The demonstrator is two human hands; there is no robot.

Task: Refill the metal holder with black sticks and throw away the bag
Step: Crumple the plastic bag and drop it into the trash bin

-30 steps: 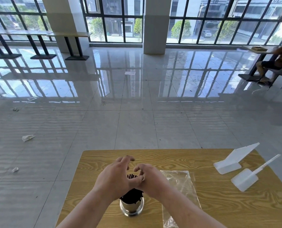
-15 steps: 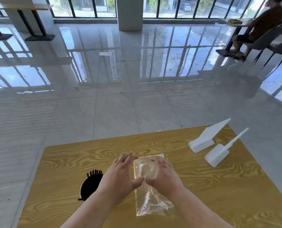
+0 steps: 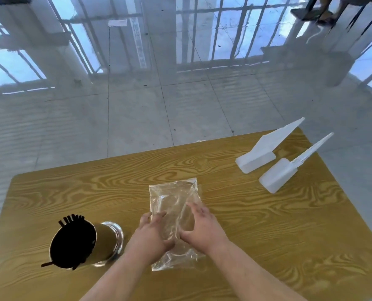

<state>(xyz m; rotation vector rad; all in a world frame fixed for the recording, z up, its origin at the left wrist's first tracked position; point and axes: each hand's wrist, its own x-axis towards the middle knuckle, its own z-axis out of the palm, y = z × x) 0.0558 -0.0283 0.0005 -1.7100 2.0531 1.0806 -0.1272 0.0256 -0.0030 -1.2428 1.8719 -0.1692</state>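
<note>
metal holder [image 3: 108, 241] holds black sticks [image 3: 72, 244]; left grip [image 3: 150, 235], right grip [image 3: 202, 229] press flat on apparently empty bag [image 3: 172, 196].

We register bright daylight; window reflections glare across the glossy floor [image 3: 191, 61]. Highlights glint on the clear bag [image 3: 172, 198]. Wide-angle distortion curves the table [image 3: 289, 235] edges; detail is soft.

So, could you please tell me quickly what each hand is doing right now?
Left hand: open, fingers pressing flat on the clear bag.
Right hand: open, fingers spread, pressing on the same bag.
</note>
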